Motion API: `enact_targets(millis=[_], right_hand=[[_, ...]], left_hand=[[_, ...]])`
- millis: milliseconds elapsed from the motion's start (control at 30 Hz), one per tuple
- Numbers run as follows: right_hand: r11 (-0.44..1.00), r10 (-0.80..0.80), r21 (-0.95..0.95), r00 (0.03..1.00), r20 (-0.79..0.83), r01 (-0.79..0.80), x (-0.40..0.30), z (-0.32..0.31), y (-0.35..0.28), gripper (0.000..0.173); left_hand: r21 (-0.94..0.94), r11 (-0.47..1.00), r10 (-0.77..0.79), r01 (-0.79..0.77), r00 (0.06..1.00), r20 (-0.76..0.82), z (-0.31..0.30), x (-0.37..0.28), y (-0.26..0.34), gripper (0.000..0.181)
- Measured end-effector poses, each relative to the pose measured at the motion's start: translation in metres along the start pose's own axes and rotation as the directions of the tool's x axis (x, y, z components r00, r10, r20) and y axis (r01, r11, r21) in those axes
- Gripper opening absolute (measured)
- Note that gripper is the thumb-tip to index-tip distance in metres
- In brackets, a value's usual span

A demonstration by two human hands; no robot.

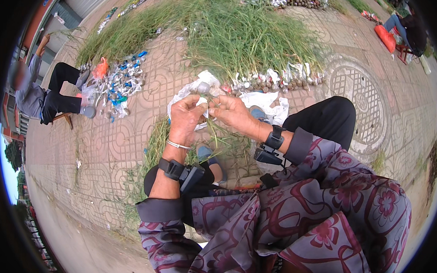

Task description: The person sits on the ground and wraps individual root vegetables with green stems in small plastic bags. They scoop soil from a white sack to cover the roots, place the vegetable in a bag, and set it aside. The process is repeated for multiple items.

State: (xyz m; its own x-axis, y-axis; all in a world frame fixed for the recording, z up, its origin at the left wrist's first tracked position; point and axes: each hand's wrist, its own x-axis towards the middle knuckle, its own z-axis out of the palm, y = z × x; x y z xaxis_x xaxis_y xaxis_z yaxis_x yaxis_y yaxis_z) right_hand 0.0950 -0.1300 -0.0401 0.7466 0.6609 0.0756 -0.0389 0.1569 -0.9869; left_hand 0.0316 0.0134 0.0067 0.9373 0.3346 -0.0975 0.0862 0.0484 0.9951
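My left hand (186, 117) pinches a small piece of white plastic wrap (202, 104) in front of me. Close beside it, my right hand (232, 112) holds thin green grass stems (214, 127) between thumb and fingers; the stems hang down below both hands. What the white wrap encloses is mostly hidden by the fingers. Just beyond the hands, a white plastic sheet (208, 77) lies on the paving with a round greyish object (203, 88) on it. Another white plastic sheet (271, 105) lies to the right, near my shoe.
A large heap of long green grass (251, 38) lies ahead, with a row of small wrapped balls (274, 83) along its near edge. Many white and blue wrapped bundles (124, 83) lie at left near a seated person (33, 92). A round manhole cover (360, 104) is at right; another person (411, 32) sits beyond.
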Motion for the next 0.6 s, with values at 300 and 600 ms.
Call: enact_targets(millis=[300,600], right_hand=[[0.996,0.047,0.064,0.982,0.181,-0.06,0.008,-0.007,0.017,0.011],[1.0,-0.025,0.016,0.98,0.199,0.022,0.017,-0.018,0.015,0.007]], left_hand=[[0.017,1.0,-0.017,0.017,1.0,-0.018,0.0,0.007,-0.011,0.02],[0.076,0.994,0.067,-0.075,0.993,0.102,0.001,0.004,0.003,0.018]])
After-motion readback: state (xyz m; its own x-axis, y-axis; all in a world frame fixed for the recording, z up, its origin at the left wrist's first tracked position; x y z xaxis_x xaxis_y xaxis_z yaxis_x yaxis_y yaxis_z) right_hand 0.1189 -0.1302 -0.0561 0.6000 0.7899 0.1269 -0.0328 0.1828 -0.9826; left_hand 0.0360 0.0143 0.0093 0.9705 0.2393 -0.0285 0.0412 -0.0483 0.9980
